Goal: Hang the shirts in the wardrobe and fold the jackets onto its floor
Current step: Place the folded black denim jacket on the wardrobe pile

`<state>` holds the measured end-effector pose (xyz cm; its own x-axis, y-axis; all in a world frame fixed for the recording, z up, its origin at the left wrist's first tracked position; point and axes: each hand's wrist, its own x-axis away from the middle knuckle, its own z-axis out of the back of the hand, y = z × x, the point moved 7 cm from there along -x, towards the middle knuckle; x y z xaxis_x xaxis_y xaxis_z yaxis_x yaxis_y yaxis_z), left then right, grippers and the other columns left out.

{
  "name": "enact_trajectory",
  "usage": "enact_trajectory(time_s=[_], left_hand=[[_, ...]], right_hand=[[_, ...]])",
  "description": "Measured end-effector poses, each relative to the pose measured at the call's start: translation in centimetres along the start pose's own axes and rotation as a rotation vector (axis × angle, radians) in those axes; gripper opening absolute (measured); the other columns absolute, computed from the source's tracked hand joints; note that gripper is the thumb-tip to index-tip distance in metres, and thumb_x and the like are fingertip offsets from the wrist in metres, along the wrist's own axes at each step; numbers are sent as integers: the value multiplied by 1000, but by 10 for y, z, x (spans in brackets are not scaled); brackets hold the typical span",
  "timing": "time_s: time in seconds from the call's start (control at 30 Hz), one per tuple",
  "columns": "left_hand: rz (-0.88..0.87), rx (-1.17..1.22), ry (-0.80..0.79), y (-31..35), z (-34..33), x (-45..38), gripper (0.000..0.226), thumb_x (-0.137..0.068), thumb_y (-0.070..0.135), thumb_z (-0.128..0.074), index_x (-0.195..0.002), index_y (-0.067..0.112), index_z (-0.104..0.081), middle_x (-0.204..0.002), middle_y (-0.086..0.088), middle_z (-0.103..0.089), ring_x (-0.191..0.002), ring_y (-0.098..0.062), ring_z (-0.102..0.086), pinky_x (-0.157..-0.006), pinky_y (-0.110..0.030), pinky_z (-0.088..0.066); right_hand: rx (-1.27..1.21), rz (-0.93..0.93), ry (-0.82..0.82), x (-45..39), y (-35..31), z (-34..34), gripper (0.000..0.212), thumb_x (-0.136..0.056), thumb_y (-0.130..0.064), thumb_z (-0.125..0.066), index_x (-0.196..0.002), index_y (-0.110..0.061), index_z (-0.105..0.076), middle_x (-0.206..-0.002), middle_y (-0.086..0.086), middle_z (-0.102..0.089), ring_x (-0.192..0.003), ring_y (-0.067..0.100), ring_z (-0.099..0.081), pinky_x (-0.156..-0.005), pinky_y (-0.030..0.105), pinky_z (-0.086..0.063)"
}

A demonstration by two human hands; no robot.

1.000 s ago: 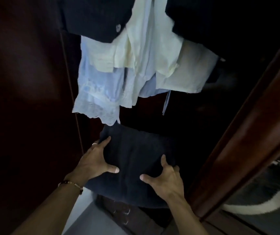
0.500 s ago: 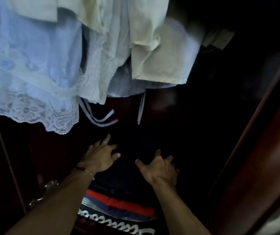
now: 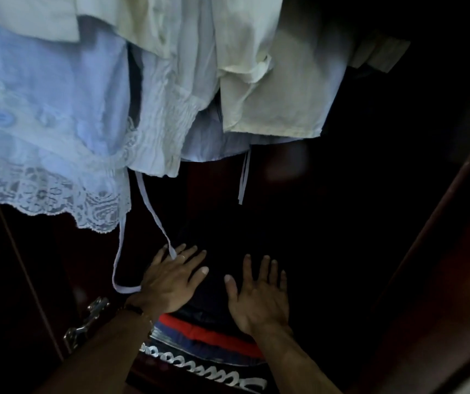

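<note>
Shirts (image 3: pixel 108 89) hang across the upper left and centre of the frame, a tie cord (image 3: pixel 145 194) draping over the left hand (image 3: pixel 171 280). Both it and the right hand (image 3: pixel 259 294) press flat, fingers spread, on the dark folded jacket (image 3: pixel 216 260) at lower centre, atop a stack. Withdrawing could snag the cord and tug a shirt, or shift the stack.

no readable text, labels or numbers anywhere

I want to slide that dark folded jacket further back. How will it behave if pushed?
Probably floppy: the jacket is soft cloth flattened under both open hands, left and right. It lies on a folded stack, so a push may bunch it or drag the layers below rather than slide it cleanly.
</note>
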<state>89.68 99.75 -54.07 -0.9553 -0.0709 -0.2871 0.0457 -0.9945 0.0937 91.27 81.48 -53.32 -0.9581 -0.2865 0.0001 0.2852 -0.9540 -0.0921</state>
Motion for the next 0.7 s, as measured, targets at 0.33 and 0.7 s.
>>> enact_trajectory(time_s=[0.33,0.7], left_hand=[[117,140,-112,18,31,115,105,-74,82,19,-156,24,-11,-161,7,3,-150,-15,5,-118,-32,-9],[297,-120,72,79,236,280,58,-82,48,-43,-126,16,-64,-128,-3,-64,-133,-20,-38,-114,-37,-11]], right_hand=[[-12,140,30,90,-17,27,86,-80,-55,-12,-154,-12,-26,-155,20,-29,-142,38,-34,-119,44,-15],[-150,506,-50,247,-36,146,78,-100,-44,-37,-155,-17,12,-165,8,7,-152,24,2,-122,43,-2]])
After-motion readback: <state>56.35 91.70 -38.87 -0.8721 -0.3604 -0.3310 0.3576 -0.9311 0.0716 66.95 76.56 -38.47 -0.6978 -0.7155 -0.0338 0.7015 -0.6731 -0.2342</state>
